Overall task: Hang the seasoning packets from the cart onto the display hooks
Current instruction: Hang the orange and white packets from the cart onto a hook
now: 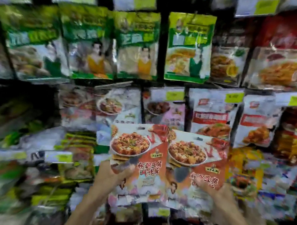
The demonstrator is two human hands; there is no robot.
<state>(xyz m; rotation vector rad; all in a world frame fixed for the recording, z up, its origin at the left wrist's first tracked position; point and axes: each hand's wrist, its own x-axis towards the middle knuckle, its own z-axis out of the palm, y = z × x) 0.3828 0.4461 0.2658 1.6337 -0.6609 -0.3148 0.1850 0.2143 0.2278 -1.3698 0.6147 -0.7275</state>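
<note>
Display rack (161,36) crowded with hanging packets, blurred toward the edges; green packets (189,46) in the upper row. Two matching orange-red seasoning packets, upright, side by side, edges touching, held before the middle rows. Left packet (137,149) gripped low by left hand (111,175); right packet (195,155) by right hand (216,194), fingers curled round each.

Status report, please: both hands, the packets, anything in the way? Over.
Left hand grips left packet; right hand grips right packet. Both upright, side by side, not yet hung. Hanging packets crowd behind; no free hook visible through blur.
</note>
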